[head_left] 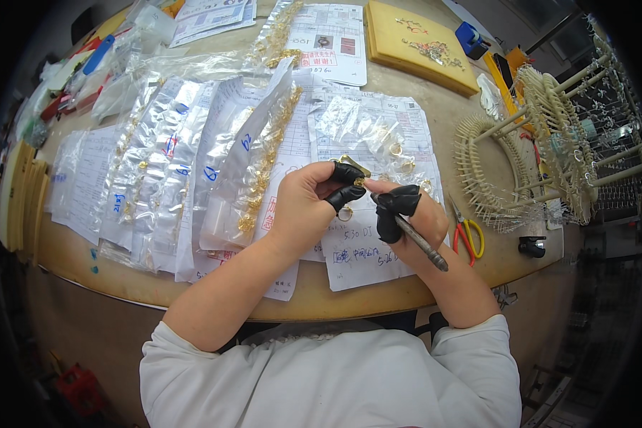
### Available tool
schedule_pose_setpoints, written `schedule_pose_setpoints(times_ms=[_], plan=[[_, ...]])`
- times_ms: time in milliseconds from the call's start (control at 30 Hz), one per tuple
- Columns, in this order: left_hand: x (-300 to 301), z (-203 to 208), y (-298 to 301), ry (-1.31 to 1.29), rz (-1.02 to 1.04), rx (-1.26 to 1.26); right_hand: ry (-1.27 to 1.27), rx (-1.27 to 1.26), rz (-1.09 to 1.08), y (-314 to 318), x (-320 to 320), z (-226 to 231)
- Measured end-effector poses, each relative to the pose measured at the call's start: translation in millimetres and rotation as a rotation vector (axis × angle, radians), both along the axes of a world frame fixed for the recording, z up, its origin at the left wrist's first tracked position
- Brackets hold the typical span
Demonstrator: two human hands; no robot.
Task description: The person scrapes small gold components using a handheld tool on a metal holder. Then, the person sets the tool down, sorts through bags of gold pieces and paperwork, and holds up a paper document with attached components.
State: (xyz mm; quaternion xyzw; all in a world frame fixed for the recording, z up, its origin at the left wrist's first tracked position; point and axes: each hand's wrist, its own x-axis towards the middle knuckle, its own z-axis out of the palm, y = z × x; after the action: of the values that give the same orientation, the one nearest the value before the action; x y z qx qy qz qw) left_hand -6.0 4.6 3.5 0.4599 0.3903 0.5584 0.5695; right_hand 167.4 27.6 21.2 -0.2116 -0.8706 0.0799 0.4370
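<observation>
My left hand (310,189), with black finger cots on thumb and forefinger, pinches a small gold-coloured jewellery piece (359,182). Its exact form is too small to make out. A narrow dull-gold strip (355,166) shows beside the forefinger. My right hand (414,214), also in black finger cots, is closed round a slim rod-shaped hand tool (422,244). The tool's dark grey handle slants down to the right, and its front end points toward the gold piece; the tip is hidden by the fingers. Under both hands lie written paper sheets (357,264) and a clear bag (360,125) with gold pieces.
Several clear bags of gold jewellery (260,171) lie on papers at left. A yellow block (424,43) bearing small metal pieces sits at the back. On the right stand a spiky beige rack (542,135), red-and-yellow-handled pliers (469,239) and a small black object (532,247).
</observation>
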Motion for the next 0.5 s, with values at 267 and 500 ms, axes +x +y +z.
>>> schedule_pose_setpoints(times_ms=[267,500], plan=[[0.5,0.3,0.3,-0.018,0.009,0.021,0.016,0.002,-0.001,0.2,-0.6,-1.0],[0.3,-2.5,-0.1,-0.022,0.016,0.021,0.026,-0.008,0.002,-0.8,-1.4,-1.8]])
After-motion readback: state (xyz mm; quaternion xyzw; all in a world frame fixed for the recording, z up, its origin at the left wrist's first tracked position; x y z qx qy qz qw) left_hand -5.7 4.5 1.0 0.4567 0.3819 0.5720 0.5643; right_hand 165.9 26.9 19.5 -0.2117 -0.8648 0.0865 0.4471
